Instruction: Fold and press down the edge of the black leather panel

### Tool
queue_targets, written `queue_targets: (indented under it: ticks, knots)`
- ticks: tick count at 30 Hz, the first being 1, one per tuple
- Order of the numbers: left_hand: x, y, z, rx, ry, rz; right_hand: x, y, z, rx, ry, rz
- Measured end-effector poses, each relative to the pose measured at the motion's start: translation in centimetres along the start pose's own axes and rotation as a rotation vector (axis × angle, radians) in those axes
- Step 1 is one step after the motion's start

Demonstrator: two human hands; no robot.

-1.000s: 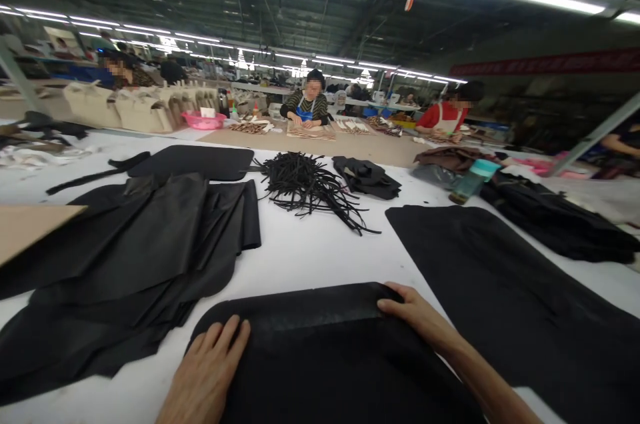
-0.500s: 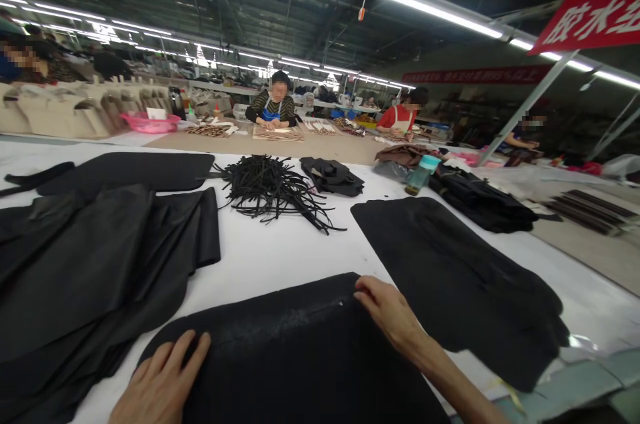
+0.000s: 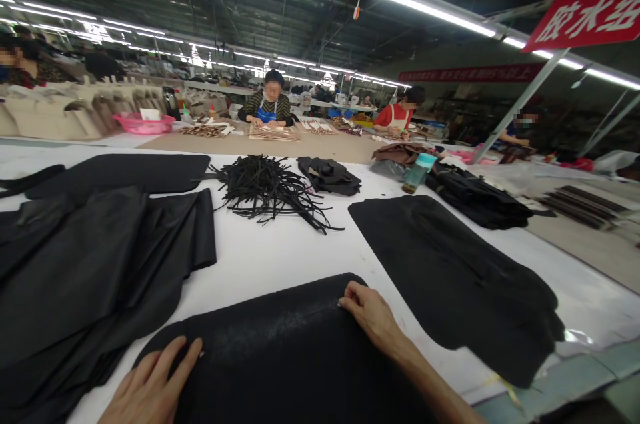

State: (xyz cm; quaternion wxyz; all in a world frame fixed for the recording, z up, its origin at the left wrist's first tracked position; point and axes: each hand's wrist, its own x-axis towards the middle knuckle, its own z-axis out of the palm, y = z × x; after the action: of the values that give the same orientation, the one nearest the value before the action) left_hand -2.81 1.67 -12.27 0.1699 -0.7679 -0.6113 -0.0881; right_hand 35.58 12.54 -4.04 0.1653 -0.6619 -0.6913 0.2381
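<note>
Head view: right hand (image 3: 371, 317) has slid inward along the far edge of the black panel (image 3: 285, 357), fingers pinching it, while left hand (image 3: 150, 385) stays flat on it, fingers open

Long ceiling light tubes (image 3: 430, 9) over rows of worktables (image 3: 320, 144).

The left hand (image 3: 150, 387) has slid to the near left corner of the black piece (image 3: 290, 357). The right hand (image 3: 370, 317) has moved a little left along the far edge, and its fingers have curled in. The view has turned right, so a red sign (image 3: 585, 11) now shows.
</note>
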Motion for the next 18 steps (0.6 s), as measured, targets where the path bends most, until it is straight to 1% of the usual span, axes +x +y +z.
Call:
queue_targets:
  ticks: [5, 9, 14, 18]
  knots:
    - [0.4, 0.1, -1.0, 0.009, 0.14, 0.056, 0.0, -0.3, 0.4, -0.055, 0.028, 0.012]
    - [1.0, 0.5, -2.1, -0.022, 0.217, 0.067, 0.1, -0.2, 0.4, -0.091, 0.028, 0.01]
    - [1.2, 1.0, -3.3, -0.043, 0.251, 0.016, -0.1, 0.2, 0.9, -0.143, 0.026, -0.028]
    - [1.1, 1.3, -4.5, -0.086, 0.264, -0.051, -0.5, 0.8, 1.7, -0.173, 0.071, -0.077]
